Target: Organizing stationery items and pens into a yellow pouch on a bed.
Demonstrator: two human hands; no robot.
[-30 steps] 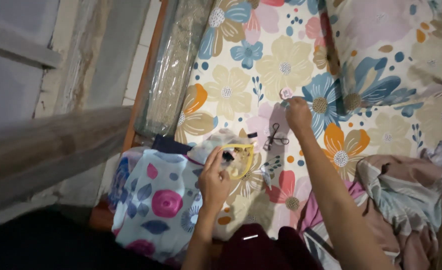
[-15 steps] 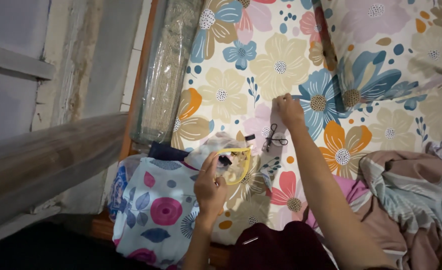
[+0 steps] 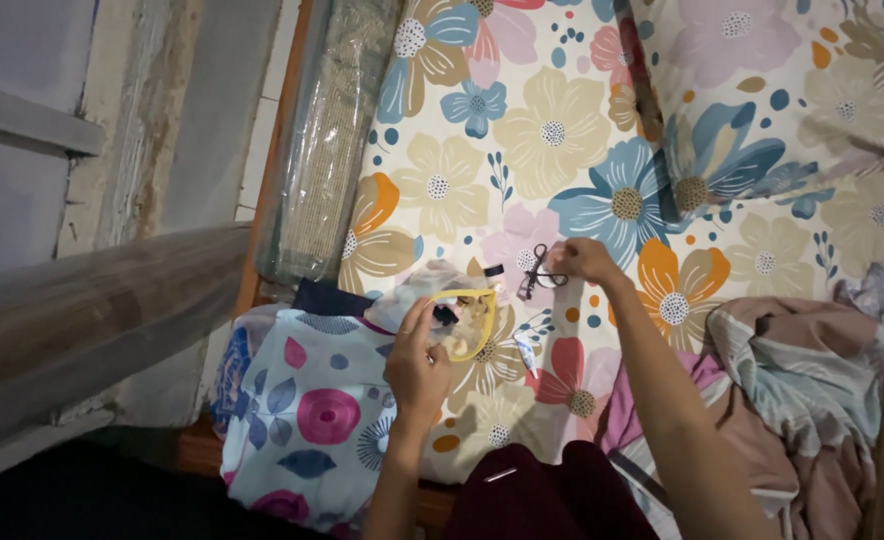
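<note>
Right hand [image 3: 584,260] pulled back to black scissors [image 3: 537,270], fingers pinching handle; left hand [image 3: 417,365] grips yellow-rimmed clear pouch [image 3: 467,320].

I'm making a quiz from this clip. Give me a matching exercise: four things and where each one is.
Things:
1. left hand
2. right hand
3. rolled mat
4. pillow

Places:
A. top right of the bed
B. on the yellow-rimmed pouch
C. along the bed's left edge, in clear plastic
D. at the small black scissors

Pairs: 1-B, 2-D, 3-C, 4-A
</note>
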